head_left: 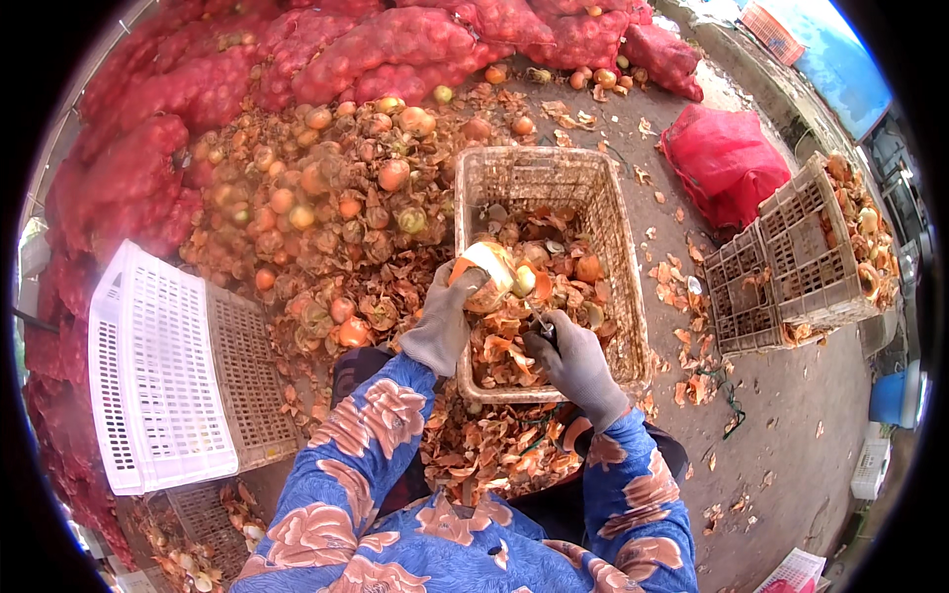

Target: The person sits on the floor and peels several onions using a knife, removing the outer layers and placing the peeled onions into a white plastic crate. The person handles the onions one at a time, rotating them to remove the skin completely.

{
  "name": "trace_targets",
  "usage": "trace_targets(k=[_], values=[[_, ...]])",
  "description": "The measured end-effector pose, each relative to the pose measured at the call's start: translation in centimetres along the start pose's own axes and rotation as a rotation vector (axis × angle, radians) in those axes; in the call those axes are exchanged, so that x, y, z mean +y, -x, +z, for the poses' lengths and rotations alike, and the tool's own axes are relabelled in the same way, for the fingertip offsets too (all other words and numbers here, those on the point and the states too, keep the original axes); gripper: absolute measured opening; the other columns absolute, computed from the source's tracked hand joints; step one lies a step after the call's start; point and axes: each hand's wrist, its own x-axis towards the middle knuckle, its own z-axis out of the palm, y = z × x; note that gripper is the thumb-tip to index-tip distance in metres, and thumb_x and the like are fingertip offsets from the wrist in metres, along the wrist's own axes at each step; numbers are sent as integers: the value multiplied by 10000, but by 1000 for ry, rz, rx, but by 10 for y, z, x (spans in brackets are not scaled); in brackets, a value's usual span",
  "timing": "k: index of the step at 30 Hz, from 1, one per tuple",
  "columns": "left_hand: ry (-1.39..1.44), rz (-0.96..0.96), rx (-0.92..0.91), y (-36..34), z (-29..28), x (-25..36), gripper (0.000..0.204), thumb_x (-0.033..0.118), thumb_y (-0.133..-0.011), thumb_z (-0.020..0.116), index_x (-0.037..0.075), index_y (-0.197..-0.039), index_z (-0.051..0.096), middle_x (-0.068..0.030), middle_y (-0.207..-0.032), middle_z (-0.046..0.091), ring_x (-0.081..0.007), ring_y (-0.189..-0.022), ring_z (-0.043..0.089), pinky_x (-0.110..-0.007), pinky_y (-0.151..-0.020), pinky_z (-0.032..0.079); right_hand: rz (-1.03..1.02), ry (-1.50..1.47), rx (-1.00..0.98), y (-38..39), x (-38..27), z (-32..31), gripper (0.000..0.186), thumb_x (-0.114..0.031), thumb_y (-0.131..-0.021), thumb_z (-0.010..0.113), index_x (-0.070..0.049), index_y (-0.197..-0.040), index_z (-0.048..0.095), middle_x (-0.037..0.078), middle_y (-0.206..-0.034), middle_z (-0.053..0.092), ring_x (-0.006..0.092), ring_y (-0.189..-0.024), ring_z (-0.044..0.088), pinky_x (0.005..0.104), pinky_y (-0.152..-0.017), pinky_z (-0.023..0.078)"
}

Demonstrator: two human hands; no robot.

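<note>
Maybe the little knife [548,334] held tight in the right hand [583,368] could slip off the smooth onion [491,267] and nick the left hand [440,321] gripping it.

Bright, diffuse daylight casts soft shadows and nearly bleaches the white crate [163,366] at nine o'clock, while a milky haze veils the red sacks [138,178] toward ten. The left hand [440,324] and onion [488,267] at centre look fairly crisp; fisheye curvature bows edges toward the black rim, where detail softens
</note>
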Motion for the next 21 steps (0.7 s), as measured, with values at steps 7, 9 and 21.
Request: trace_targets(k=[7, 9, 21], values=[[-88, 13, -37, 5, 3, -9, 347, 47, -877, 448, -8, -1215, 503, -145, -1206, 546, -227, -1122, 538, -328, -995, 419, 24, -15, 4, -5, 1, 5, 631, -275, -955, 524, -73, -1474, 227, 252, -931, 642, 399, -750, 644, 431, -602, 501], [-105, -21, -28, -2, -5, -18, 359, -27, -863, 417, -18, -1211, 504, -147, -1215, 530, -224, -1123, 533, -325, -1006, 409, -9, -49, 12, -10, 4, 7, 610, -278, -959, 514, -95, -1473, 242, 252, -987, 640, 397, -790, 645, 419, -631, 510], [-194, 158, -328, 23, -9, -10, 627, 78, -766, 630, -1, -1339, 387, -125, -1229, 519, -227, -1119, 550, -330, -940, 488, 240, -324, 188, -18, 19, -17, 424, -149, -966, 542, -94, -1380, 467, 112, -1204, 645, 139, -995, 627, 272, -822, 496]])
